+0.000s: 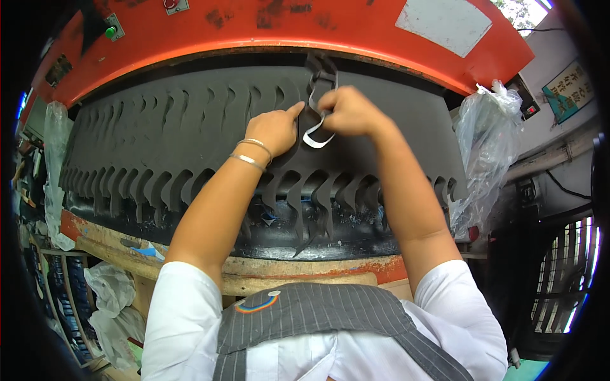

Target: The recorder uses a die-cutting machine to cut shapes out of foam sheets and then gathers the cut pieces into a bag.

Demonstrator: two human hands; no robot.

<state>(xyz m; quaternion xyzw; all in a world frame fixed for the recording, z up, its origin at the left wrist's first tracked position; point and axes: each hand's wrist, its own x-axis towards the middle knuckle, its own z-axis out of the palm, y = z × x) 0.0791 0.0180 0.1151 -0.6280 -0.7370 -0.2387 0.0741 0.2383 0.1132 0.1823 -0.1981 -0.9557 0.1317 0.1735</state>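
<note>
A large dark grey foam-like sheet point(394, 140) lies before me, with rows of wavy cut-outs along its left side and its near edge. My right hand point(353, 113) grips a wavy metal cutting die point(314, 142) over the middle of the sheet. The die is a thin band with a bright edge at its near end; its far end looks smeared by motion. Just left of the die, my left hand point(274, 130) rests on the sheet, holding nothing, its index finger stretched toward the die. The undersides of both hands are hidden.
An orange-red machine beam point(254, 28) spans the far side, with a green button point(111, 32) at its left. Below the sheet's ragged near edge is a black bed point(286, 244) with a wooden edge. Clear plastic bags point(486, 140) hang at the right.
</note>
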